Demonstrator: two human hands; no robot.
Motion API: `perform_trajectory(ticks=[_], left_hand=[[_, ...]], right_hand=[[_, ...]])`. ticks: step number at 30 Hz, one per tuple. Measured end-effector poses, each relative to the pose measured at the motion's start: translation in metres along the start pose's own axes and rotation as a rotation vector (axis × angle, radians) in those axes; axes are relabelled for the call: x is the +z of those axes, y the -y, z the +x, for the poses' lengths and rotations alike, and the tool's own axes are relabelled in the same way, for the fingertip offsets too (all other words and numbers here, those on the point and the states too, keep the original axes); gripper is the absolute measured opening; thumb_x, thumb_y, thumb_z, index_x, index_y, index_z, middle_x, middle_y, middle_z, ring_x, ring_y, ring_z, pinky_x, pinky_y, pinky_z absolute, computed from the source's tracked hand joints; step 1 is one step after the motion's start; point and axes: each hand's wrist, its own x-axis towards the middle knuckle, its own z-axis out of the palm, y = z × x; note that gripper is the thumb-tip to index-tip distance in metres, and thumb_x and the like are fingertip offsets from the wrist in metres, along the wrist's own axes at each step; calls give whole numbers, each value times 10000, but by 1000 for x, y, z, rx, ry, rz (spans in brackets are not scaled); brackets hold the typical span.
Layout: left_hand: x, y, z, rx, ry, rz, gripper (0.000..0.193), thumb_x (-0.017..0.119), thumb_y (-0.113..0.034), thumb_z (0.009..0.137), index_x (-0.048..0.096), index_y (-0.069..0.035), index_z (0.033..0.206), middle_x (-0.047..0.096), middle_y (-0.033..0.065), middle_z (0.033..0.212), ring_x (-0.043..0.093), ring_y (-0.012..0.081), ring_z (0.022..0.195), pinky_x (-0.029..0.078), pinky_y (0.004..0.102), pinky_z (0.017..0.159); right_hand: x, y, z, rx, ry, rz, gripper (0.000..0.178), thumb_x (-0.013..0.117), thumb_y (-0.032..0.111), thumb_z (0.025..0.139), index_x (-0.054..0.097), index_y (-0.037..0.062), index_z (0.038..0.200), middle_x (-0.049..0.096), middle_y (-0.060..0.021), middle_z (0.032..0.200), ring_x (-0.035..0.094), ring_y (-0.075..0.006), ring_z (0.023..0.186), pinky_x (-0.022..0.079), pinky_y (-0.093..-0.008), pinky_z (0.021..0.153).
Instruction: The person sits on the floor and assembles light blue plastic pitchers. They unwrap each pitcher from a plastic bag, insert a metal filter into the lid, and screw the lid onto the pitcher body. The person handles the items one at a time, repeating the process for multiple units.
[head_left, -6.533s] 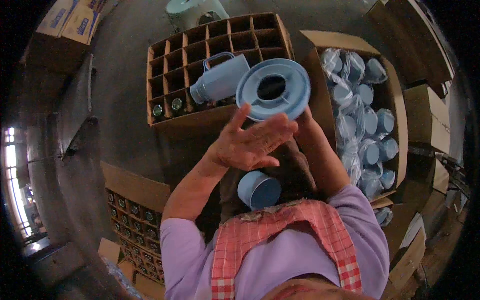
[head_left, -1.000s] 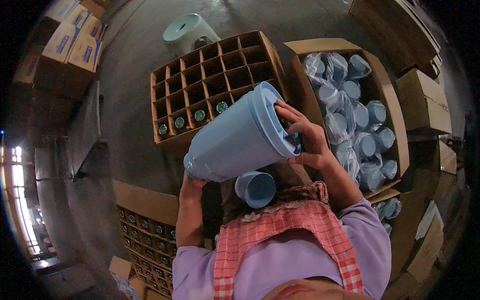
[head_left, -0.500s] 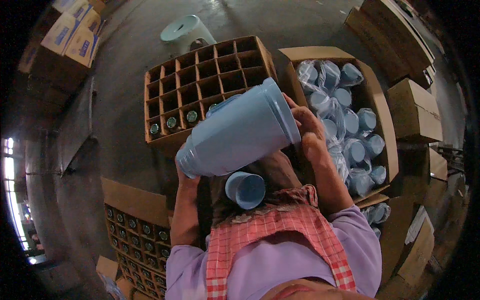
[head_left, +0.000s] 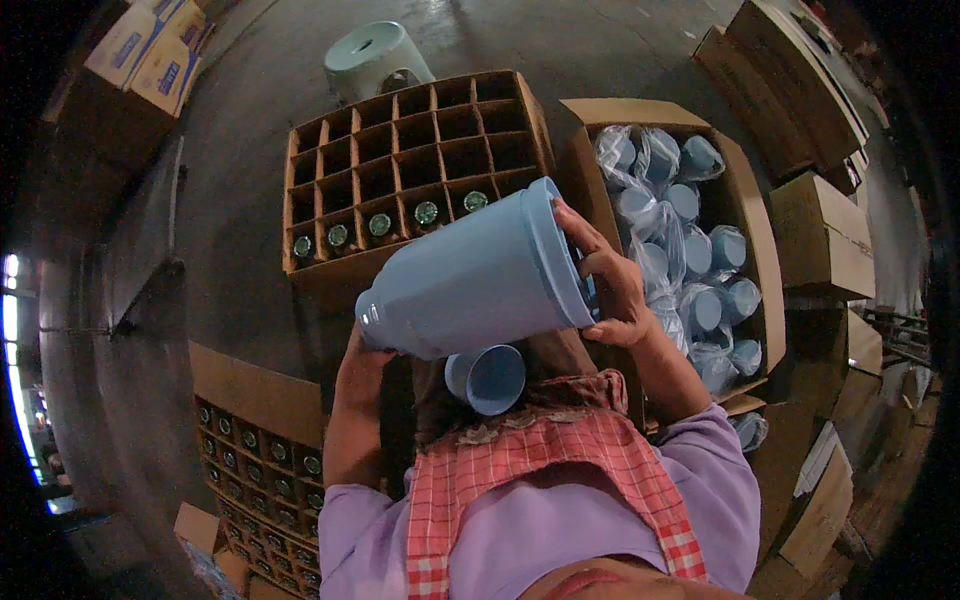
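Observation:
A large light-blue plastic thermos flask (head_left: 465,275) lies nearly sideways across my lap, its narrow ringed neck to the left and its wide rimmed base to the right. My left hand (head_left: 372,342) is closed around the neck end, its fingers mostly hidden by the flask. At the wide end, my right hand (head_left: 615,285) grips the rim, fingers along the upper part and thumb at the lower edge. What lies inside the base cannot be seen. Below the flask, a blue cup (head_left: 495,380) rests on my lap, its open mouth facing up toward me.
Ahead stands a divided carton (head_left: 400,130), with several round greenish glass ends in its nearest row. To its right, an open carton (head_left: 765,250) holds several blue plastic-wrapped flasks. A second divided carton (head_left: 255,370) is at lower left. A pale green stool (head_left: 375,55) stands beyond.
The flask's wide end has come down and lies closer to level. My right hand has shifted on the rim, so its thumb now shows at the lower edge.

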Motion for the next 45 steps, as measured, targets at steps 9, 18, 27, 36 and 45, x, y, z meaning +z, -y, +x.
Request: perform_trajectory(ticks=[9, 18, 27, 36, 45], left_hand=[[41, -31, -12, 614, -268, 456, 269, 609, -118, 865, 601, -25, 1117, 642, 112, 1107, 632, 242, 991, 515, 365, 855], [50, -50, -24, 1053, -328, 814, 254, 596, -128, 866, 608, 28, 1067, 653, 195, 1029, 652, 289, 918, 537, 353, 781], [39, -45, -13, 911, -321, 790, 301, 575, -196, 880, 590, 12, 1098, 658, 162, 1031, 641, 274, 940, 516, 377, 848], [58, -54, -20, 798, -402, 783, 231, 597, -135, 863, 626, -1, 1049, 671, 126, 988, 647, 232, 879, 515, 334, 798], [43, -39, -23, 768, -371, 635, 300, 593, -206, 856, 622, -5, 1077, 646, 95, 1038, 614, 205, 957, 482, 352, 876]], right_hand=[[13, 4, 0, 723, -528, 303, 513, 611, 484, 817, 555, 20, 1028, 592, -112, 1113, 539, -177, 971, 416, -327, 879], [-27, -3, 17, 796, -277, 445, 813, 498, 653, 840, 503, -29, 1282, 501, -183, 1328, 478, -303, 1225, 347, -449, 1035], [15, -18, -10, 542, -520, -9, 348, 563, 247, 942, 611, -28, 1150, 641, -105, 1076, 587, -172, 981, 462, -308, 858], [1, -16, -2, 610, -510, 197, 399, 539, 303, 945, 629, -36, 1134, 622, -87, 1129, 549, -154, 1049, 437, -305, 906], [20, -30, -27, 545, -538, 393, 570, 530, 403, 926, 492, -16, 1309, 615, -63, 1103, 555, -144, 997, 425, -285, 901]])
